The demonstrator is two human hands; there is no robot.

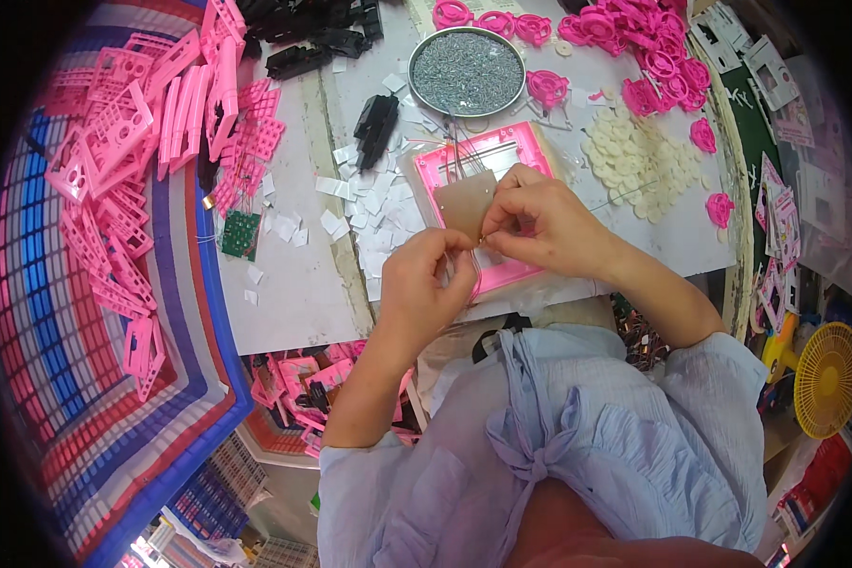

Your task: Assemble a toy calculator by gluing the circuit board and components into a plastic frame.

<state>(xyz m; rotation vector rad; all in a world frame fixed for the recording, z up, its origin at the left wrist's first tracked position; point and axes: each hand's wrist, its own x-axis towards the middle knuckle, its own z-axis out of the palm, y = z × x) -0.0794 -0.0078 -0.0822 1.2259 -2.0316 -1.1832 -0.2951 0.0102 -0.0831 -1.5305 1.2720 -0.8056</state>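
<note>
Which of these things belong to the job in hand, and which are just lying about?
Seem to belong to the job:
- brown panel, at the fingertips of the left hand and right hand
- pink frame, beneath the panel

Lying about, some perhaps supplies:
- small metal pieces
- pale discs
- white paper bits
- black parts
- yellow fan

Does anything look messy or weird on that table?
Yes, a bit: white paper pieces are strewn across the table left of the pink frame, overlapping and facing every way. They look messy compared with the small silvery parts, gathered in a round dish. Nothing looks clearly broken.
</note>
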